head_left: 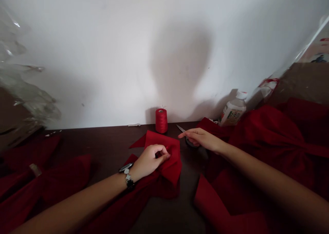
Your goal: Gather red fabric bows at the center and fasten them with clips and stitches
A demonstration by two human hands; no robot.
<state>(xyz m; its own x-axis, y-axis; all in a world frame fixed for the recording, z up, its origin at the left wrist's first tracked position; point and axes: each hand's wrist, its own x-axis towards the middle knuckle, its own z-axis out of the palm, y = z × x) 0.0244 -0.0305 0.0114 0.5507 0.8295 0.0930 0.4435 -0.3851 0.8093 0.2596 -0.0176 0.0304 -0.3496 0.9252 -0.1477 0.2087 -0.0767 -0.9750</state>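
My left hand [150, 160], with a watch and bracelet at the wrist, has its thumb and fingertips pinched on a red fabric bow [173, 150]. The bow lies on the dark table, its tail running toward the lower left. To the right, my right hand [199, 138] is raised, with index finger and thumb together and the other fingers curled. Whatever is in that pinch is too small to make out. Beneath this hand lies a pair of scissors [180, 127], blades pointing to the back left, handles partly covered. A spool of red thread [161, 121] stands behind the bow.
A metal clip [134, 125] lies by the wall. A white-capped bottle [233, 110] stands back right. More red fabric [272, 134] is piled at right, and another red bow [64, 172] lies at left. Clear plastic wrapping [25, 86] hangs at the left edge.
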